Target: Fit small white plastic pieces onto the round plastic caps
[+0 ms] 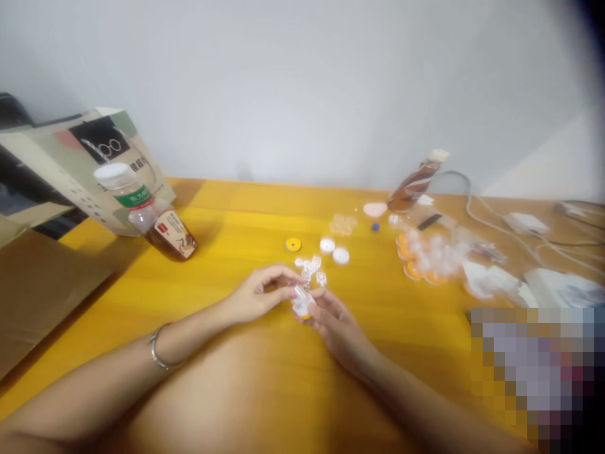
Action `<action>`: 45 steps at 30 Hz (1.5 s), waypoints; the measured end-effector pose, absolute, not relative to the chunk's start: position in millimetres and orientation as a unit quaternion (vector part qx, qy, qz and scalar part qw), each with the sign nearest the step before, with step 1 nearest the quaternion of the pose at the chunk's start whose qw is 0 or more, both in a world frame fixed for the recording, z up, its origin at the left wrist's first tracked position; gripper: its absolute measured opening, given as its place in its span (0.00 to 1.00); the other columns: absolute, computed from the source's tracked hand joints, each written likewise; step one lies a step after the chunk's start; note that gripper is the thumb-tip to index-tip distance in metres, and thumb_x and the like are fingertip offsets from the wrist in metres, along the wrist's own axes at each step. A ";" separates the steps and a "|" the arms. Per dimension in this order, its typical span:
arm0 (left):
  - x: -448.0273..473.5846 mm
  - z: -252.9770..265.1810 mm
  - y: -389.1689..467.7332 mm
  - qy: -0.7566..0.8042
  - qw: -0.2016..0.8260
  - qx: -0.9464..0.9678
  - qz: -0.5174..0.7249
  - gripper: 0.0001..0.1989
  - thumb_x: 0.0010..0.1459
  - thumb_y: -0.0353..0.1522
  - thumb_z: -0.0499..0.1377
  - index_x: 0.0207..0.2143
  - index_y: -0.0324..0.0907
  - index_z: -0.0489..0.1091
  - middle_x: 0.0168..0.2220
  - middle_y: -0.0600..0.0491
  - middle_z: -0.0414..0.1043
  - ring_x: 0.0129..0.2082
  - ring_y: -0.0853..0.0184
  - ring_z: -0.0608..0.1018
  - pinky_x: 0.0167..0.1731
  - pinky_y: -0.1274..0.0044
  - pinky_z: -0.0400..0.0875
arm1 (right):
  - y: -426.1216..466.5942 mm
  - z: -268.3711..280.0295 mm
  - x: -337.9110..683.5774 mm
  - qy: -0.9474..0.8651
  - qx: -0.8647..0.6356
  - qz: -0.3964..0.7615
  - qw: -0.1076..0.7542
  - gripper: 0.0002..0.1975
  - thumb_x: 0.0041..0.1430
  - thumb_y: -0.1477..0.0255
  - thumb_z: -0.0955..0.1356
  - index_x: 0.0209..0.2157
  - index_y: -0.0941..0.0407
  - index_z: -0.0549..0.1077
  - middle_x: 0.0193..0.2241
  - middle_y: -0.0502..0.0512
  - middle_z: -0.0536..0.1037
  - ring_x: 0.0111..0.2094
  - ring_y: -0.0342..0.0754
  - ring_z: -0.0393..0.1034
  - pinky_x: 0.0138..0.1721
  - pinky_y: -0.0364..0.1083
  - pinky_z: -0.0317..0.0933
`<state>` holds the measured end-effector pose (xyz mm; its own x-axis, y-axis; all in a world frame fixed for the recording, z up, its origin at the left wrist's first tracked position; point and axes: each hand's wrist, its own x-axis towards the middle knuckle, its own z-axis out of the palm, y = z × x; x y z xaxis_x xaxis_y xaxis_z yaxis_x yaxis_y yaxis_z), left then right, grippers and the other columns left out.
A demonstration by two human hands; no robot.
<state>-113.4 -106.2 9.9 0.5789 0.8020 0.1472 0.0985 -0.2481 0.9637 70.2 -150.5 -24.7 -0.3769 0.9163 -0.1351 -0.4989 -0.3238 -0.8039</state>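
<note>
Between my two hands is a small clear plastic piece with a white and orange base point(301, 304), partly covered by my fingers. My left hand point(265, 291), with a silver bangle on its wrist, pinches it at the top left. My right hand point(338, 321) grips its right side and base. Just beyond my fingertips lie several small white openwork pieces point(311, 268). Farther off on the table are a yellow disc with a dark rim point(293, 244) and two white round discs point(341, 255).
A tall bottle with a green label point(161, 217) and a paper bag point(127, 164) stand left, behind a cardboard box point(47, 290). Several clear-and-orange pieces point(425, 258), a brown bottle point(412, 184), a blue cap point(375, 227) and cables point(496, 221) are on the right.
</note>
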 end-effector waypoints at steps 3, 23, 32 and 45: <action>-115.9 17.5 -106.6 0.265 0.523 0.755 0.293 0.16 0.57 0.31 0.54 0.49 0.43 0.64 0.51 0.46 0.64 0.51 0.62 0.67 0.48 0.70 0.63 | -150.5 -23.7 69.9 -0.339 -0.309 0.761 0.458 0.09 0.49 0.65 0.70 0.31 0.54 0.70 0.28 0.49 0.74 0.31 0.43 0.67 0.37 0.45 0.60; -118.1 36.6 -114.4 0.385 0.368 0.821 0.206 0.11 0.57 0.38 0.54 0.39 0.41 0.68 0.33 0.51 0.72 0.31 0.69 0.73 0.31 0.79 0.66 | -150.1 -25.4 70.7 -0.414 -0.317 0.715 0.465 0.10 0.49 0.67 0.71 0.33 0.53 0.68 0.30 0.49 0.73 0.33 0.43 0.66 0.38 0.44 0.59; -114.0 36.0 -117.9 0.295 0.330 0.863 0.244 0.11 0.58 0.31 0.51 0.44 0.41 0.66 0.36 0.49 0.70 0.34 0.67 0.71 0.36 0.76 0.65 | -152.6 -21.4 71.7 -0.433 -0.305 0.706 0.470 0.10 0.48 0.67 0.71 0.32 0.53 0.67 0.28 0.49 0.72 0.30 0.43 0.66 0.36 0.45 0.61; -95.1 0.5 -121.4 0.377 0.505 0.709 0.318 0.11 0.51 0.36 0.60 0.33 0.37 0.68 0.30 0.53 0.64 0.29 0.71 0.67 0.30 0.78 0.63 | -152.8 -23.8 71.2 -0.308 -0.279 0.780 0.468 0.14 0.46 0.65 0.72 0.34 0.52 0.67 0.33 0.50 0.75 0.35 0.45 0.70 0.43 0.47 0.60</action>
<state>-95.1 -121.4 0.5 0.5144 0.8547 0.0700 0.2131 -0.2065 0.9549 71.2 -152.8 -23.8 -0.4061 0.9017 -0.1480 -0.5580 -0.3730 -0.7413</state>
